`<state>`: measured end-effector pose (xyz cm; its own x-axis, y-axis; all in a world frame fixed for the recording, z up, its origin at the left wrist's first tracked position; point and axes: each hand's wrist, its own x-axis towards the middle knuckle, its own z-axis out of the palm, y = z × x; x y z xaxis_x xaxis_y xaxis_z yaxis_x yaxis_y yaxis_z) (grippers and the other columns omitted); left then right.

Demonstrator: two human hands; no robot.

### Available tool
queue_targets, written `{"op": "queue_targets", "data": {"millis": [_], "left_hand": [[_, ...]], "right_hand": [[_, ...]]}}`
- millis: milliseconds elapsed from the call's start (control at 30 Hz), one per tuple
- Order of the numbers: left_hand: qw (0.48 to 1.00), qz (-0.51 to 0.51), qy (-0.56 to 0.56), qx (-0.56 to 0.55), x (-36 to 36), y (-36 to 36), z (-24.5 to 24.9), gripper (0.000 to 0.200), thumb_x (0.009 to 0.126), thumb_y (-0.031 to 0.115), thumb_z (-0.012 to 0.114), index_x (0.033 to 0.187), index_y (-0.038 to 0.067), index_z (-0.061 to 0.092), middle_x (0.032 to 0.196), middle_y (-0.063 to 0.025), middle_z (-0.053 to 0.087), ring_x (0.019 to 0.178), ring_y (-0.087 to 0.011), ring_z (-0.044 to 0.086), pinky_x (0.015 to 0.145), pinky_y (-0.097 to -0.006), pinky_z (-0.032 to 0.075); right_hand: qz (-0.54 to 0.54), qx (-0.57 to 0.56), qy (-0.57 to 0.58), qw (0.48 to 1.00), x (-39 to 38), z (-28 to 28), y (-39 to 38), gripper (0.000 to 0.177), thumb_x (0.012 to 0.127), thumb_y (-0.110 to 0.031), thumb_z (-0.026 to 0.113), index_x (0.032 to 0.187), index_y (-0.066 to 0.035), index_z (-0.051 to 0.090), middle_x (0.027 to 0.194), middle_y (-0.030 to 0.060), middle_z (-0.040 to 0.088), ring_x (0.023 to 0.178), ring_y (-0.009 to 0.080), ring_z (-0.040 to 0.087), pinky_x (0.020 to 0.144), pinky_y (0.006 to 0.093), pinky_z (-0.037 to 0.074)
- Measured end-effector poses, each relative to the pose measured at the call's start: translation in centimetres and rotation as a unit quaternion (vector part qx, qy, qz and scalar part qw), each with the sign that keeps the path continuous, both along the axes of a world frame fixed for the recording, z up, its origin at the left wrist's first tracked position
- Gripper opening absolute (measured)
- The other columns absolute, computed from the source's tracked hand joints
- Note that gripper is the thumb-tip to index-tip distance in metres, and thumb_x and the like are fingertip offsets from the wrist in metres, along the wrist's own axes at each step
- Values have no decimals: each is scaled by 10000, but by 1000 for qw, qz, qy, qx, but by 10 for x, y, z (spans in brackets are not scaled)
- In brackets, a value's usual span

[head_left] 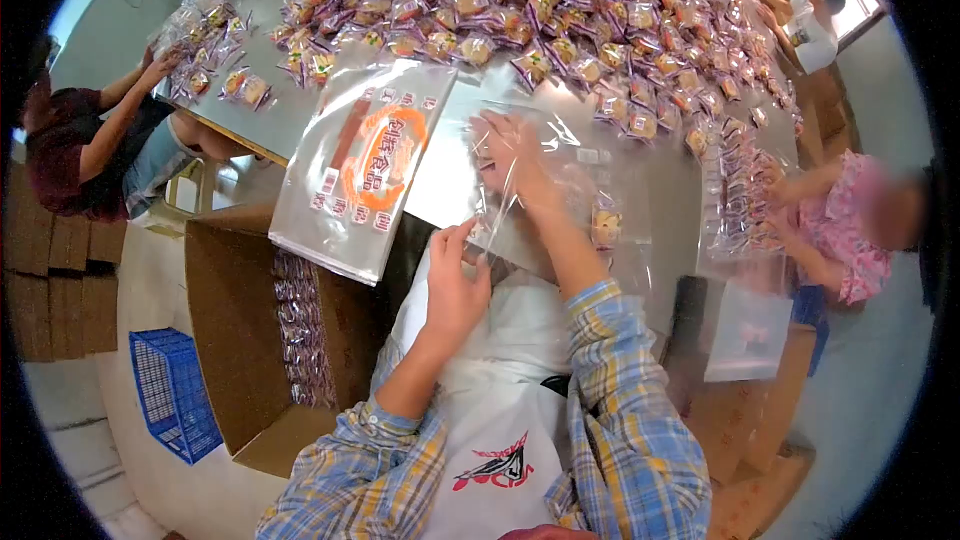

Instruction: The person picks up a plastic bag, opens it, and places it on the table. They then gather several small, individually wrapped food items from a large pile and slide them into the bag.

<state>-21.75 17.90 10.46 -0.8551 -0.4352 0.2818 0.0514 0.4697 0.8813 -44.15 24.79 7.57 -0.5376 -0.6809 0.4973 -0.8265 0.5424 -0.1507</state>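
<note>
Below the printed bag stack [350, 180], an open carton [225, 340] holds packets [305, 330]; the stack's near end hangs past the edge of the table [445, 170], so a knocking forearm could tip bags in. Just right of the stack, the left hand [458, 290] appears to pinch the near edge of the clear bag [570, 152]; if that thin film slips or is pulled hard, it could crease or tear. Farther from the stack's right side, the right hand [512, 150] is at the same bag, fingers bent; whether inside or behind the film, or gripping, I cannot tell. Beyond the stack, the packet pile [590, 10] reaches its far end; one nudge could spill packets onto it.
</note>
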Motion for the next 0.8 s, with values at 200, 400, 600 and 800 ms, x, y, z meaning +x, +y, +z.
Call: {"op": "queue_targets", "data": {"millis": [200, 400, 600, 800], "left_hand": [[1000, 19, -3, 11, 8, 0, 6, 448, 851, -112, 626, 1271, 45, 641, 1177, -131, 556, 794, -154, 579, 574, -240, 478], [1000, 0, 13, 26, 18, 0, -5, 371, 899, -110, 593, 1229, 50, 655, 1145, -117, 534, 830, -141, 561, 530, -224, 443], [998, -52, -10, 39, 37, 11, -5, 349, 890, -104, 616, 1211, 19, 669, 1147, -137, 515, 787, -190, 550, 665, -288, 496], [999, -35, -10, 20, 37, 13, 0, 315, 911, -51, 644, 1218, 20, 656, 1164, -159, 543, 783, -218, 570, 677, -317, 511]], "right_hand": [[82, -31, -23, 996, -8, 2, 7, 391, 841, -229, 732, 1187, -73, 635, 1385, 126, 614, 1273, 345, 554, 1092, 466, 430], [86, 25, -56, 994, -19, -6, 15, 447, 838, -222, 740, 1262, -123, 641, 1376, 123, 627, 1245, 340, 583, 1033, 483, 472], [-2, 51, -196, 979, -16, 15, 14, 560, 885, -388, 734, 1403, -205, 623, 1268, 76, 673, 1215, 308, 608, 1008, 483, 477], [-110, -37, -245, 963, 2, 29, 8, 648, 855, -344, 744, 1429, -99, 570, 1180, 184, 653, 1125, 408, 616, 1011, 522, 475]]}}
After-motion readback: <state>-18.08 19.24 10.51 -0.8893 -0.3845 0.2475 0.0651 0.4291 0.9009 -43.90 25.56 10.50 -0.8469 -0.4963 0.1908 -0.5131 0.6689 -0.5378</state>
